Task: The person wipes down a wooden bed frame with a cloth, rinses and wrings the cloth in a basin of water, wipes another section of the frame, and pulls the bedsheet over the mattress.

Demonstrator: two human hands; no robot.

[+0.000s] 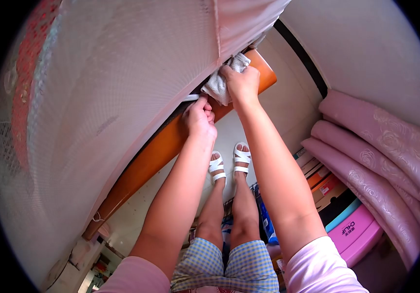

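Observation:
A grey-white cloth [217, 88] lies bunched over the orange-brown wooden rail [159, 146], near its far end. My right hand [243, 82] grips this cloth from above. To its left, my left hand [200, 116] is closed at the edge of the rail, by a thin white strip [191, 97]; what its curled fingers hold, if anything, is hidden. Pale netting [107, 83] hangs along the rail's left side, with a pink fabric border [241, 22] near the top.
A pink patterned curtain [366, 141] hangs on the right. Below it stand stacked boxes and a pink container [359, 234]. My feet in white sandals [242, 158] are on the pale floor. Cluttered items [100, 266] lie at the lower left.

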